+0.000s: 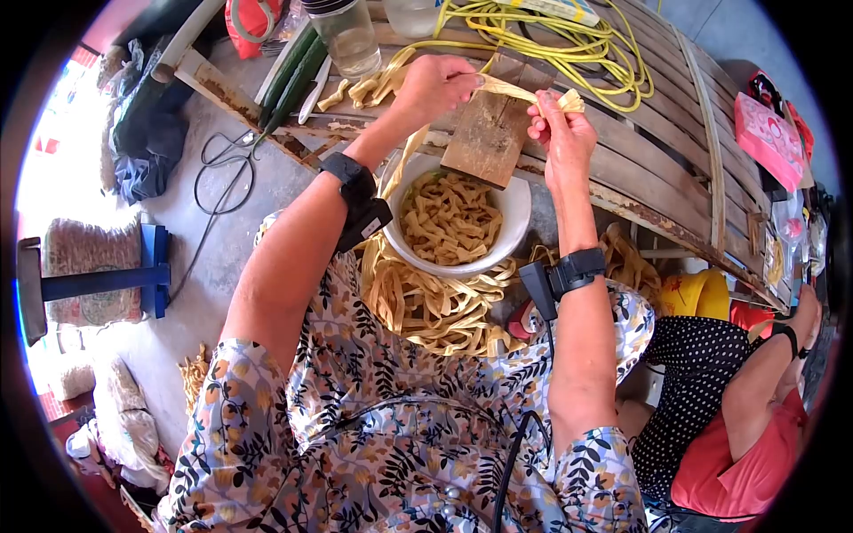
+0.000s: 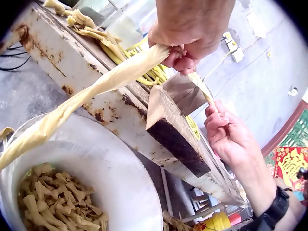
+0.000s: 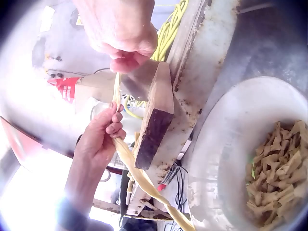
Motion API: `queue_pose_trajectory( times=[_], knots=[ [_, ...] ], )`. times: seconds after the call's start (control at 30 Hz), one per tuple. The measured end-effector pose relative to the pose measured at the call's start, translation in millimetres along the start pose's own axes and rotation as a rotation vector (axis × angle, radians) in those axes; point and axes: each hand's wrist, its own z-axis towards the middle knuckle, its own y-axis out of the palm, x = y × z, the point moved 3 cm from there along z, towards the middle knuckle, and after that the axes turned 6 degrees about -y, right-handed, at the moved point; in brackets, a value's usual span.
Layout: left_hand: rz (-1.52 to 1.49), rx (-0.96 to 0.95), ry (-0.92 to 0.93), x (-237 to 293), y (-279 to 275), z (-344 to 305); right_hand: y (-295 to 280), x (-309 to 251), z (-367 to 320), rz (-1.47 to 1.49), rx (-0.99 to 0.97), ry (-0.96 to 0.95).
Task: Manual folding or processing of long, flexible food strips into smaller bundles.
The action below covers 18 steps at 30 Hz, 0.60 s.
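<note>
A long pale-yellow strip of what looks like tofu skin [image 2: 86,94] is stretched between both hands above a wooden block [image 1: 484,147]. My left hand [image 1: 435,89] grips it, and a twisted length trails from that hand over the rim of a white bucket [image 1: 520,213]. My right hand [image 1: 566,133] pinches the other end between thumb and fingers, with a frayed, folded tip sticking out past them. Short knotted tofu-skin pieces [image 1: 449,218] lie heaped inside the bucket, below the hands. In the left wrist view the left fingers are curled round the strip.
More long strips [image 1: 426,302] hang in a pile between the bucket and my lap. The slatted bench [image 1: 657,169] carries a coiled yellow cable [image 1: 586,53], cucumbers [image 1: 293,75], a jar [image 1: 346,40] and several loose pieces. Another person [image 1: 737,426] sits at right.
</note>
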Motion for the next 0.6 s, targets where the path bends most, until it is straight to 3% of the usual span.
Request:
queue_pose_trajectory(
  times=[0.3,0.4,0.5,0.6],
  knots=[
    [-0.071,0.052,-0.016,-3.2,5.3,3.8,-1.6,4.2,4.2,0.012,0.017,-0.027],
    [0.010,0.072,0.059,-28.0,14.6,10.4,-7.5,19.8,4.8,-0.166,0.004,0.005],
    [0.160,0.132,-0.072,-31.4,2.8,0.5,-20.1,15.3,-2.2,-0.264,0.074,0.000],
    [-0.304,-0.134,-0.140,-16.6,-7.9,-17.1,-17.9,-3.7,-17.3,-0.270,-0.025,0.086]
  ],
)
